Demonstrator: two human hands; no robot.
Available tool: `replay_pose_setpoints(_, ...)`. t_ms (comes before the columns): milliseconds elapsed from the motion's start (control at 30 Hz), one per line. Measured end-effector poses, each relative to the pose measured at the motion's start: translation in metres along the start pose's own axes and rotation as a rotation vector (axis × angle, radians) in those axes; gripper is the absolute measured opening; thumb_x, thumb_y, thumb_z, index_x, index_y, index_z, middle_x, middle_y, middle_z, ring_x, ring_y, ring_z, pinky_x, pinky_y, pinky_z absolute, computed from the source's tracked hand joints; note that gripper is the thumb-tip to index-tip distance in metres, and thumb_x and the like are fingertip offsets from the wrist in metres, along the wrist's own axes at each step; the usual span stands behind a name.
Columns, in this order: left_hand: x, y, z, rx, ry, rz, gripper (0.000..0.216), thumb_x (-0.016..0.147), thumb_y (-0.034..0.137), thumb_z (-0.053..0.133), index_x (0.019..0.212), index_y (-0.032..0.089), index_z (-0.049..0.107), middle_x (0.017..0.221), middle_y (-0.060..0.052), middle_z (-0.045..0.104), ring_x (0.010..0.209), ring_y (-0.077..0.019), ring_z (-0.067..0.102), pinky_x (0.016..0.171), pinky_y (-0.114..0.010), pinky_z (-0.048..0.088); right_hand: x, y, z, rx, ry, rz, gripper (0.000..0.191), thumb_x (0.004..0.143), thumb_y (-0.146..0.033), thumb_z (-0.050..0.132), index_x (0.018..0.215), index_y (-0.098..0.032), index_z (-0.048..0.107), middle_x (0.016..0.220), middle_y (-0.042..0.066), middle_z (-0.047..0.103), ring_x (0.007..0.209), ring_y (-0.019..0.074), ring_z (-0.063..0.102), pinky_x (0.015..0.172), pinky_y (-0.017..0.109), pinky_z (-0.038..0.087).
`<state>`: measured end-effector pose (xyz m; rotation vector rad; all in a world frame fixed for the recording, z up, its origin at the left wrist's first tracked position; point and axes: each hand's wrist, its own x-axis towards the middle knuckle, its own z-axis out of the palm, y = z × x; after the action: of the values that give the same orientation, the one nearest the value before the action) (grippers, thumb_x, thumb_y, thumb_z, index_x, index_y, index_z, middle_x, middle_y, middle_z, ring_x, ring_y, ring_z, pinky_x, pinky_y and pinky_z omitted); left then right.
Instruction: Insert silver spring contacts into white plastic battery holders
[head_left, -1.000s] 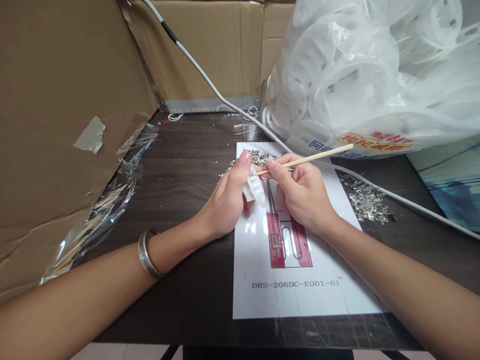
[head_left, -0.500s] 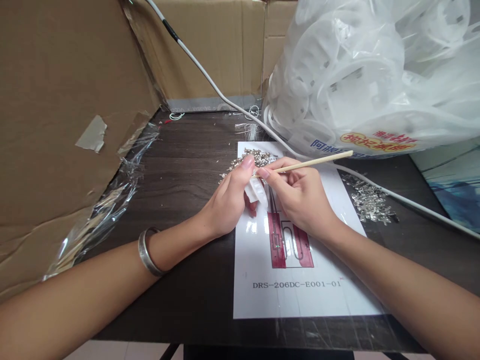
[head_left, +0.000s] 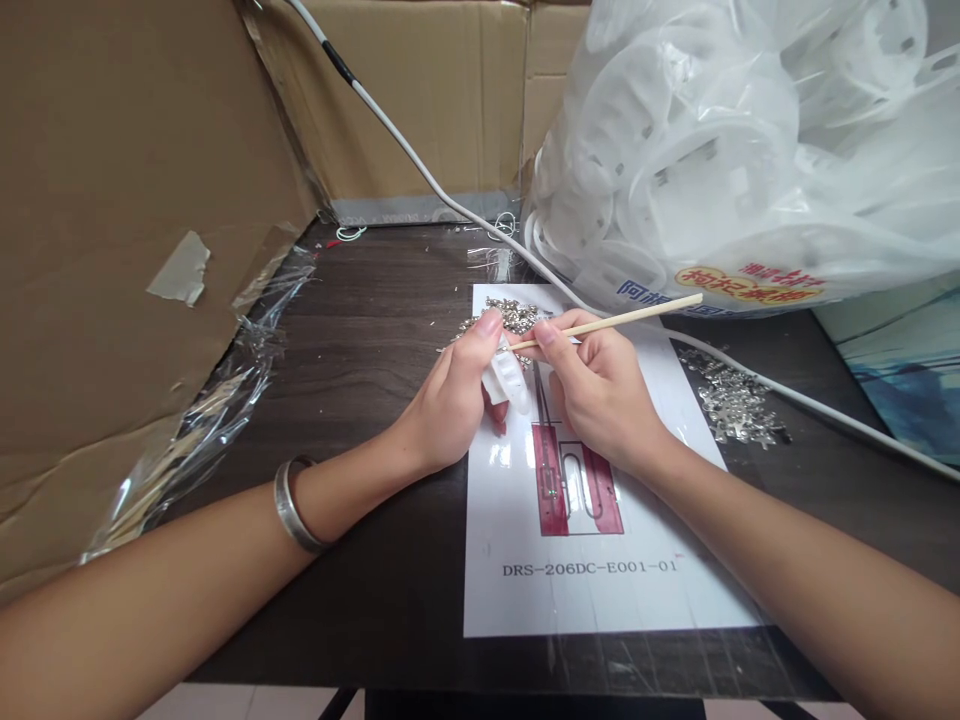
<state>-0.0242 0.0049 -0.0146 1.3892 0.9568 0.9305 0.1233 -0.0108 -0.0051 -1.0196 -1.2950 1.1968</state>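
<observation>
My left hand [head_left: 461, 390] is closed around a small white plastic part [head_left: 507, 382] with a ribbed side, its thumb near the top end. Pinched in my right hand [head_left: 596, 375] is a thin wooden stick [head_left: 630, 316], slanting up to the right. The stick's thin tip meets the upper end of the white part; exactly what it touches there is too small to tell. Just behind both hands lies a pile of small metal pieces [head_left: 517, 315]. Under them is a white printed sheet [head_left: 510, 600] with a diagram and the text DRS-206DC-E001-01.
A second heap of small metal pieces [head_left: 739, 400] lies right of the sheet. A large clear bag of white plastic parts [head_left: 720, 180] stands at the back right. A white cable [head_left: 420, 165] crosses diagonally. Cardboard [head_left: 135, 200] walls the left; bundled sticks in clear wrap [head_left: 180, 460] lie beside it.
My right thumb and fingers have shifted slightly right along the stick, showing more of its tip end. The white part is slightly more tilted in my left hand.
</observation>
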Motion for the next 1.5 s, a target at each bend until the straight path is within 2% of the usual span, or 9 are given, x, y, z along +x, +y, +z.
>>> replay_pose_setpoints(267, -0.0008, 0.0013, -0.0008, 0.019, -0.002, -0.003, 0.067, 0.097, 0.065, 0.014, 0.068, 0.020, 0.054, 0.047, -0.002, 0.053, 0.047, -0.0159, 0.056, 0.050, -0.030, 0.046, -0.0011, -0.0001, 0.0000, -0.011, 0.000, 0.016, 0.025, 0.097, -0.041, 0.063, 0.081, -0.021, 0.058, 0.043, -0.010, 0.041, 0.033, 0.0075, 0.035, 0.034, 0.021, 0.032)
replay_pose_setpoints(400, -0.0009, 0.0017, -0.0004, 0.025, -0.008, 0.005, 0.066, 0.097, 0.063, 0.014, 0.065, 0.020, 0.054, 0.047, -0.002, 0.052, 0.047, -0.0157, 0.056, 0.051, -0.031, 0.046, -0.0022, 0.0013, -0.0006, 0.063, -0.024, 0.026, 0.025, 0.096, -0.043, 0.063, 0.083, -0.022, 0.057, 0.042, -0.010, 0.042, 0.035, 0.0089, 0.043, 0.035, 0.021, 0.033)
replay_pose_setpoints(633, -0.0007, 0.0020, -0.0001, 0.010, -0.009, -0.011, 0.064, 0.097, 0.063, 0.018, 0.064, 0.021, 0.053, 0.049, -0.002, 0.054, 0.047, -0.0153, 0.055, 0.051, -0.031, 0.046, -0.0007, 0.0027, -0.0016, 0.047, 0.019, 0.045, 0.029, 0.092, -0.048, 0.067, 0.081, -0.022, 0.060, 0.054, -0.003, 0.052, 0.058, 0.0140, 0.062, 0.039, 0.020, 0.039)
replay_pose_setpoints(800, -0.0007, 0.0025, 0.0013, 0.016, -0.002, 0.001, 0.061, 0.096, 0.064, 0.026, 0.063, 0.021, 0.053, 0.047, -0.002, 0.052, 0.047, -0.0152, 0.055, 0.051, -0.031, 0.045, -0.0019, 0.0029, -0.0016, 0.049, 0.008, 0.040, 0.027, 0.093, -0.046, 0.066, 0.083, -0.022, 0.060, 0.043, -0.009, 0.039, 0.041, 0.0120, 0.052, 0.037, 0.022, 0.039)
replay_pose_setpoints(933, -0.0013, 0.0032, 0.0016, 0.019, -0.013, 0.001, 0.061, 0.097, 0.063, 0.024, 0.063, 0.021, 0.053, 0.047, -0.001, 0.052, 0.046, -0.0150, 0.054, 0.051, -0.031, 0.045, -0.0023, 0.0019, -0.0004, 0.043, 0.008, 0.020, 0.024, 0.095, -0.042, 0.065, 0.082, -0.022, 0.059, 0.040, -0.011, 0.036, 0.034, 0.0097, 0.044, 0.036, 0.022, 0.039)
replay_pose_setpoints(1100, -0.0021, 0.0023, 0.0009, 0.014, -0.029, 0.017, 0.066, 0.098, 0.063, 0.017, 0.061, 0.020, 0.051, 0.047, -0.002, 0.053, 0.045, -0.0144, 0.054, 0.050, -0.030, 0.044, -0.0016, 0.0009, 0.0011, 0.063, 0.027, 0.001, 0.021, 0.097, -0.034, 0.063, 0.081, -0.021, 0.058, 0.050, -0.008, 0.053, 0.035, 0.0068, 0.042, 0.042, 0.022, 0.045)
replay_pose_setpoints(1167, -0.0023, 0.0020, 0.0010, 0.018, -0.027, 0.012, 0.067, 0.098, 0.064, 0.014, 0.061, 0.021, 0.051, 0.047, -0.002, 0.053, 0.045, -0.0143, 0.053, 0.049, -0.030, 0.044, -0.0016, 0.0005, 0.0012, 0.071, 0.031, -0.009, 0.022, 0.097, -0.034, 0.063, 0.081, -0.020, 0.058, 0.050, -0.008, 0.053, 0.035, 0.0063, 0.040, 0.042, 0.021, 0.045)
replay_pose_setpoints(1300, -0.0026, 0.0019, 0.0014, 0.019, -0.028, 0.005, 0.068, 0.097, 0.065, 0.014, 0.062, 0.021, 0.051, 0.047, -0.002, 0.053, 0.045, -0.0140, 0.052, 0.048, -0.030, 0.043, -0.0021, -0.0006, 0.0007, 0.077, 0.013, 0.000, 0.025, 0.094, -0.040, 0.067, 0.080, -0.020, 0.058, 0.040, -0.012, 0.041, 0.031, 0.0055, 0.026, 0.036, 0.021, 0.037)
replay_pose_setpoints(1500, -0.0021, -0.0014, -0.0003, 0.015, -0.029, 0.046, 0.067, 0.098, 0.063, 0.015, 0.062, 0.020, 0.050, 0.047, -0.001, 0.053, 0.045, -0.0136, 0.053, 0.048, -0.029, 0.043, -0.0019, -0.0002, 0.0019, 0.138, 0.000, -0.009, 0.031, 0.091, -0.045, 0.069, 0.080, -0.020, 0.057, 0.038, -0.012, 0.042, 0.031, 0.0048, 0.022, 0.031, 0.020, 0.028)
